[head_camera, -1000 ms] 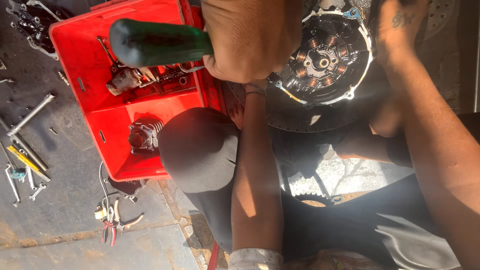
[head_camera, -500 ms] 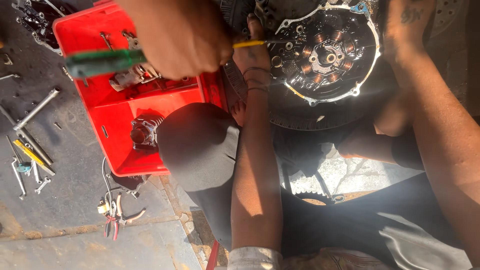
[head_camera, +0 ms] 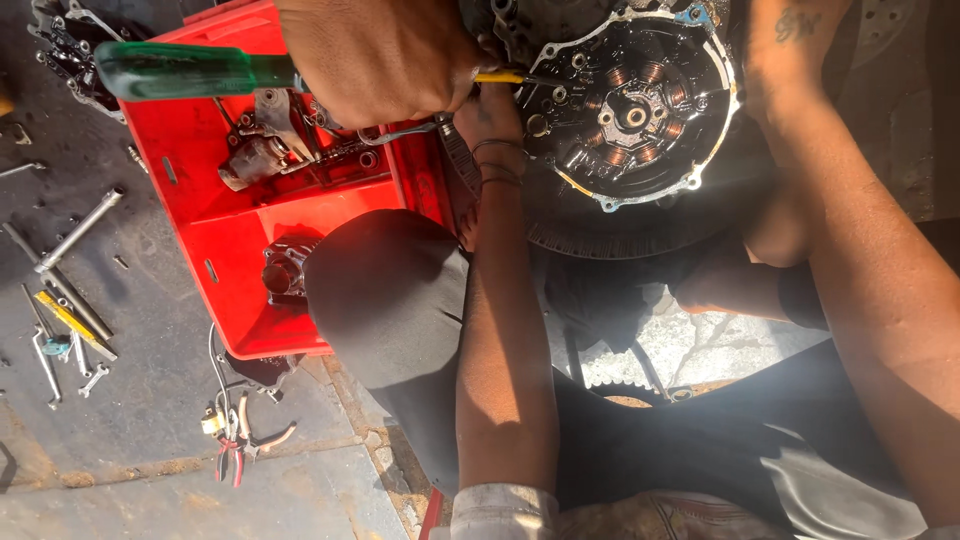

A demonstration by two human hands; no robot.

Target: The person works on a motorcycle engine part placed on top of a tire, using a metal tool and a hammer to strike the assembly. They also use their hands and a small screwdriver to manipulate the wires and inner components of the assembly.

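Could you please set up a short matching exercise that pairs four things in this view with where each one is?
Things:
1. green-handled screwdriver
2. red tray
3. pliers
4. engine cover

Places:
A. on the ground below the tray, beside some wires
B. at the top right, its ring of copper coils showing
C. gripped in a hand, its yellow shaft pointing at the engine
D. on the ground at the left, with greasy metal parts inside

Pairs: 1-C, 2-D, 3-A, 4-B
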